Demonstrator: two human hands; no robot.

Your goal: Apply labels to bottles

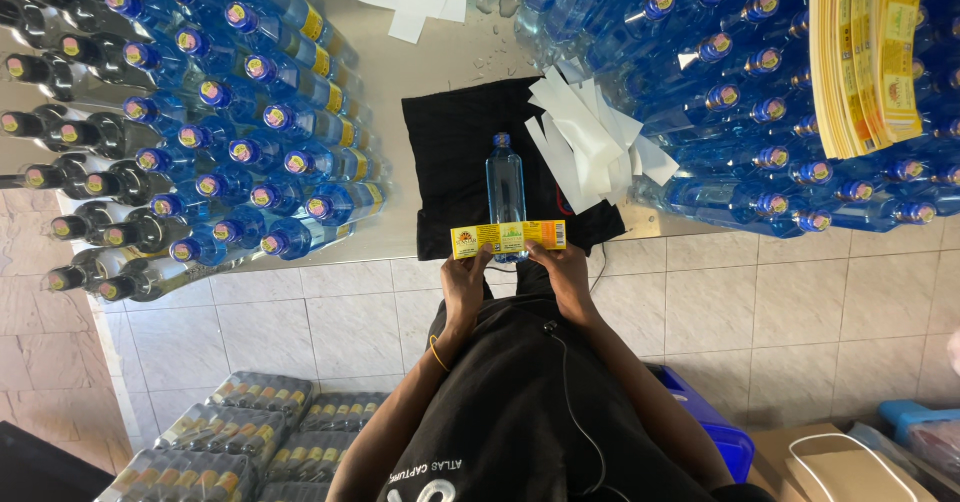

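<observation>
Yellow label strip [508,238] stretched crosswise over near end of clear blue bottle [505,187]. Bottle long axis straight away from hands, on black cloth [450,162]. Left hand [465,280] and right hand [562,267] apart, each pinching a strip end, equally near.

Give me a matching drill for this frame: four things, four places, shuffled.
Things:
1. yellow label strip
2. clear blue bottle
3. stack of yellow labels
4. shrink-wrapped bottle packs

Places:
A. on the tiled floor, lower left of the view
B. lying on the black cloth, cap pointing away from the person
C. held at its ends by the left hand and right hand
D. resting on top of the piled blue bottles at the right of the view

Pairs: 1-C, 2-B, 3-D, 4-A
</observation>
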